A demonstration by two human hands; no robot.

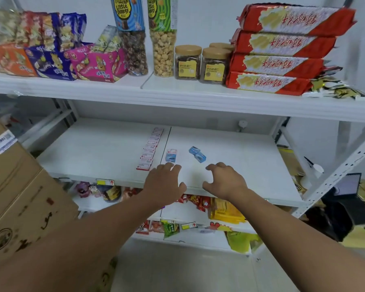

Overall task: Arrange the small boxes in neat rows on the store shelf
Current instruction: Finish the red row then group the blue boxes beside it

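Both hands are out over the front of the white metal middle shelf [105, 148], holding nothing: left hand [163, 182] has loosely spread fingers, right hand [224, 180] has them loosely curled. Just past the left hand sits a single small blue-and-white box [171, 155], and near it to the right lie two small blue boxes [197, 154] touching each other, tilted. A neat row of small red-and-white boxes [150, 149] runs toward the back; print's too blurry to read. Brown cardboard carton [15, 197] is cut off at left.

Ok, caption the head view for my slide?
Both hands, left and right, hover empty near blue boxes beside a red-box row.
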